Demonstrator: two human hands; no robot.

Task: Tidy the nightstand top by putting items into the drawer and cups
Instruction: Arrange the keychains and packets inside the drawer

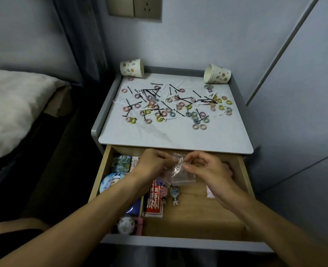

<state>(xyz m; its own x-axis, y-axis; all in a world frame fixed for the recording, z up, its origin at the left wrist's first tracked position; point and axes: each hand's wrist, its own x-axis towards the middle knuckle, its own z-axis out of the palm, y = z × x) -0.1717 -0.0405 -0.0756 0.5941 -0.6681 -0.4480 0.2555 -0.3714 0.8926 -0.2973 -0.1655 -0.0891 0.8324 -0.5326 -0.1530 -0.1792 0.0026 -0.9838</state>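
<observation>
red box [154,203], white characters, illegible

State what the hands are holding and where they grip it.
Both the left hand and right hand pinch a small clear plastic bag at its top edge, over the open drawer.

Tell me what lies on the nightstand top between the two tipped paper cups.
Bare white top between left cup and right cup; hair ties start nearer, per head view.

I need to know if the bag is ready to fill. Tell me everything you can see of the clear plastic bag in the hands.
The clear plastic bag is small, thin, see-through and crinkled. It hangs over the open drawer, pinched at its top by the left hand and right hand. It looks empty; whether its mouth is open I cannot tell.
</observation>
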